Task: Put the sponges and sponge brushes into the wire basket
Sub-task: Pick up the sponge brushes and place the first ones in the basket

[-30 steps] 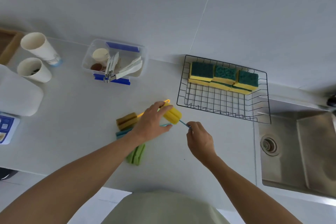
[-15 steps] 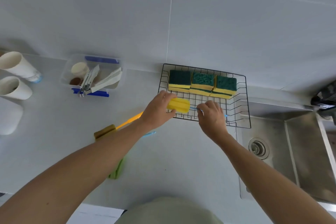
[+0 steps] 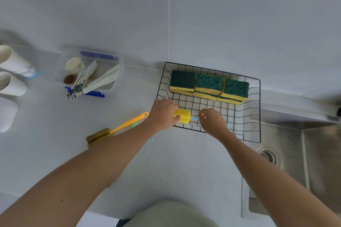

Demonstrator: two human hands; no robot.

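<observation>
Left hand (image 3: 163, 114) grips yellow sponge brush (image 3: 182, 115) by foam head, over front-left part of wire basket (image 3: 257, 108). Right hand (image 3: 212, 122) pinches its blue handle (image 3: 194, 118), inside basket front. Three green-yellow sponges (image 3: 209, 86) line basket rear. Orange-handled sponge brush (image 3: 114, 131) lies on tabletop (image 3: 46, 120) left of basket.
</observation>
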